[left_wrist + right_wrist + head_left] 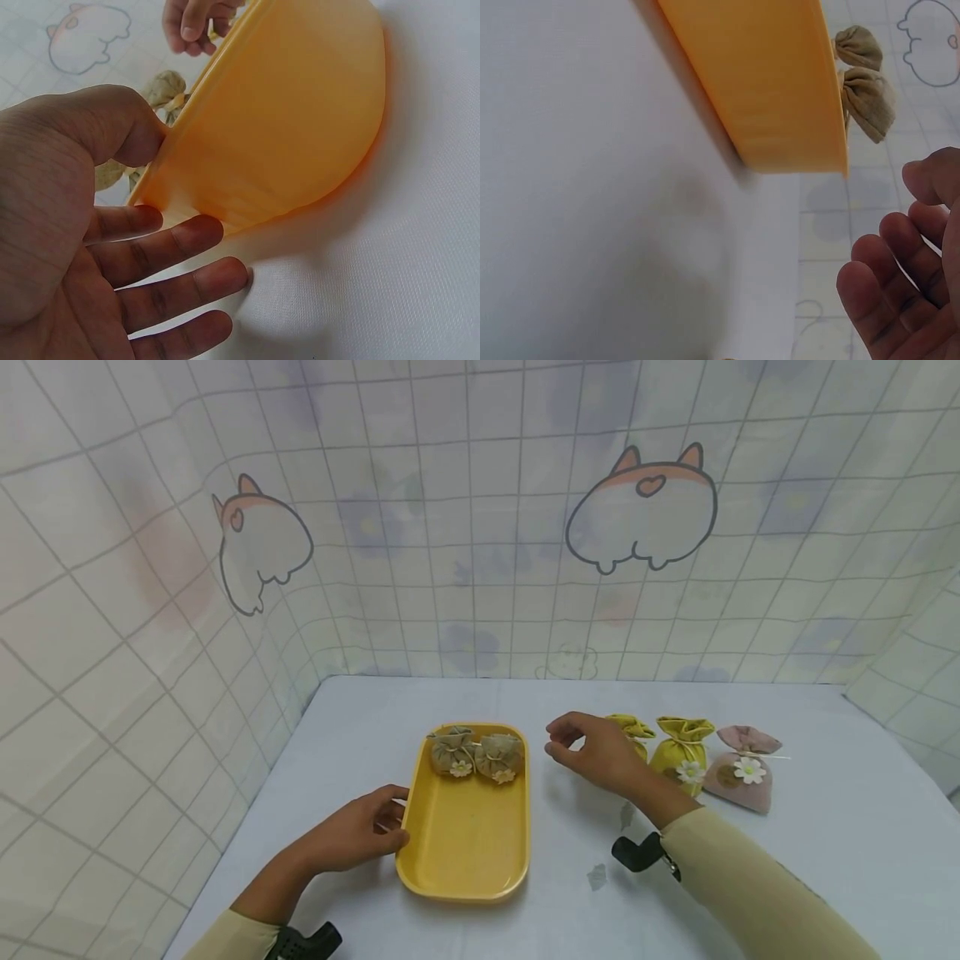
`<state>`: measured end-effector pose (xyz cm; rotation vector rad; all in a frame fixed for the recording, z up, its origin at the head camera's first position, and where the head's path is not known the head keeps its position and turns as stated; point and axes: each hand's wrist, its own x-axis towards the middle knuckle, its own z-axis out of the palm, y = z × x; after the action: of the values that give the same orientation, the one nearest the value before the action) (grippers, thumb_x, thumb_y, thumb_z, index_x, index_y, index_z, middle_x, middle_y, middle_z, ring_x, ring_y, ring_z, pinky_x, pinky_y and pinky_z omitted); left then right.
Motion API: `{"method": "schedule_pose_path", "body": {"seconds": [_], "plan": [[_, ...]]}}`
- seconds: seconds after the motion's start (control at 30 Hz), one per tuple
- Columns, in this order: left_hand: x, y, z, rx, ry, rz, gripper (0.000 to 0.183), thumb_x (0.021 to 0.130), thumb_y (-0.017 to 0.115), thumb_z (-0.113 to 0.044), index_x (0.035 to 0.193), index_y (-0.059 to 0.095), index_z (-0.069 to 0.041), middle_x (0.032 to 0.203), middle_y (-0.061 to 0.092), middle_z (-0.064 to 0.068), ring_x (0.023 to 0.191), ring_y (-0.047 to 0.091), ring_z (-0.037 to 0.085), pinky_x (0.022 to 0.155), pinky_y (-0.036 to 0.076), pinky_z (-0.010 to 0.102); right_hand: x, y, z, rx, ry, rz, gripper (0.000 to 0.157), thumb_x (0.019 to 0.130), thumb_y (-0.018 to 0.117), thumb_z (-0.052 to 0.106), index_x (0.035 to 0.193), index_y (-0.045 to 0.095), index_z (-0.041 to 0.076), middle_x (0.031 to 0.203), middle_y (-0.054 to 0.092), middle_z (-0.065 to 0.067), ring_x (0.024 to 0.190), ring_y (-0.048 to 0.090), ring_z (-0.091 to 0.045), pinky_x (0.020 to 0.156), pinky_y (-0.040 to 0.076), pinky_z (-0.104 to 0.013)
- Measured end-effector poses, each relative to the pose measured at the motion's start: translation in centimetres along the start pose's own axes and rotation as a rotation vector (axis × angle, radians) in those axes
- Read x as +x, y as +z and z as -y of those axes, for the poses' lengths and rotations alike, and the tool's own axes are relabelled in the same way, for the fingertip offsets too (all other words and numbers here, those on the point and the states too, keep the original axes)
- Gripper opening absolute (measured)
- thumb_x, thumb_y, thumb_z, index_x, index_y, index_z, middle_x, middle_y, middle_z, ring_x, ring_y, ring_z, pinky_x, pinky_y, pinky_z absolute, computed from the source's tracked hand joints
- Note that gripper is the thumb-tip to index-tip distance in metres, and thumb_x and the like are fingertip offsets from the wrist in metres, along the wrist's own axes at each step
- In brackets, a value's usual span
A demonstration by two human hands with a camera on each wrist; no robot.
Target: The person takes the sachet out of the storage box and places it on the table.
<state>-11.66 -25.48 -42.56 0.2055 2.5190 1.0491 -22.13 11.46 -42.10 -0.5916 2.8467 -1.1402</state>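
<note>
A yellow tray lies on the table with two grey-green drawstring pouches, a left one and a right one, side by side at its far end. My left hand is at the tray's left side. In the left wrist view, its thumb meets the rim and its loosely spread fingertips lie against or beside the outer wall. To the right of the tray, my right hand hovers with relaxed, lightly bent fingers and nothing in them. The right wrist view shows those fingers apart from the tray.
Right of my right hand stand a yellow pouch, another yellow pouch partly hidden by the hand, and a pink pouch with a white flower. The white table ends at a tile-patterned curtain behind and at the sides.
</note>
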Motion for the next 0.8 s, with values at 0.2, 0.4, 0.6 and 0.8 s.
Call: {"method": "schedule_pose_path", "body": {"seconds": [0.2,0.4,0.6,0.8], "plan": [[0.1,0.0,0.0,-0.001,0.004,0.0,0.062,0.091,0.075,-0.027,0.144,0.05,-0.006,0.118,0.068,0.003,0.103,0.065,0.019,0.091,0.057,0.044,0.2,0.6,0.4,0.014,-0.026,0.006,0.026,0.093,0.076,0.029,0.114,0.072,0.015,0.096,0.07,0.007,0.093,0.065,-0.014,0.076,0.056,-0.036],[-0.2,-0.1,-0.1,-0.019,0.011,0.006,0.062,0.091,0.076,-0.026,0.144,0.05,-0.005,0.118,0.068,0.004,0.104,0.065,0.02,0.092,0.056,0.045,0.5,1.3,0.8,0.029,-0.025,0.029,0.028,0.093,0.076,0.027,0.116,0.072,0.011,0.096,0.069,0.007,0.093,0.064,-0.014,0.075,0.055,-0.035],[-0.1,-0.1,-0.1,-0.012,0.01,0.003,0.062,0.091,0.076,-0.026,0.144,0.05,-0.004,0.119,0.068,0.004,0.104,0.065,0.02,0.092,0.056,0.046,1.0,1.9,1.2,0.023,-0.031,0.04,0.026,0.094,0.076,0.028,0.115,0.072,0.014,0.097,0.069,0.007,0.093,0.064,-0.014,0.073,0.055,-0.033],[-0.1,0.0,-0.1,-0.01,0.009,0.0,0.062,0.091,0.076,-0.026,0.143,0.05,-0.005,0.118,0.068,0.003,0.103,0.065,0.02,0.092,0.056,0.045,1.2,2.2,1.7,0.02,-0.045,0.06,0.024,0.095,0.074,0.031,0.114,0.072,0.017,0.096,0.067,0.009,0.093,0.063,-0.013,0.076,0.054,-0.035]]}}
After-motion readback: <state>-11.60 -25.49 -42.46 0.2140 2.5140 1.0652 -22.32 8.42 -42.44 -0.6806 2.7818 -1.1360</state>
